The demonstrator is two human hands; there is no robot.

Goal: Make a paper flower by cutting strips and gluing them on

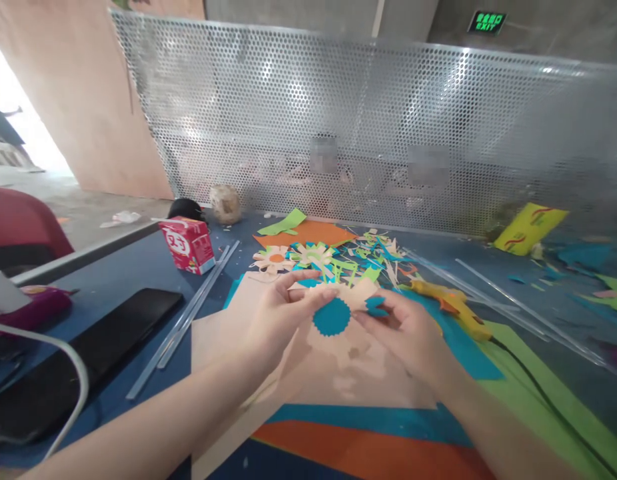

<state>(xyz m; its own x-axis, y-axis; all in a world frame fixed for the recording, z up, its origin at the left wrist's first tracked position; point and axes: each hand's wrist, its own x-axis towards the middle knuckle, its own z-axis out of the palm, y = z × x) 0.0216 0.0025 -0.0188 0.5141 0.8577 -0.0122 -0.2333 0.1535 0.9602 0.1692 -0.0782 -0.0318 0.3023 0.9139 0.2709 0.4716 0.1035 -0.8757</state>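
Over a stack of colored paper, my left hand [276,308] pinches the left side of a cream paper flower [361,293] between thumb and fingers. At the flower's right side, my right hand [406,325] grips it near a folded blue-and-cream petal. Just below my left thumb is a round blue paper piece [332,317] with a scalloped edge; whether it is joined to the flower I cannot tell. A cream sheet [378,380] lies beneath both hands. Beyond them rest a cream paper flower with an orange middle [277,259] and a cream-and-green one [313,255].
A yellow glue gun [456,310] with a black cord lies right of my right hand. Clear glue sticks [186,320] lie on both sides. Paper scraps [381,253], a pink carton [187,245] and a black phone [93,353] are on the table, before a perforated metal screen [288,113].
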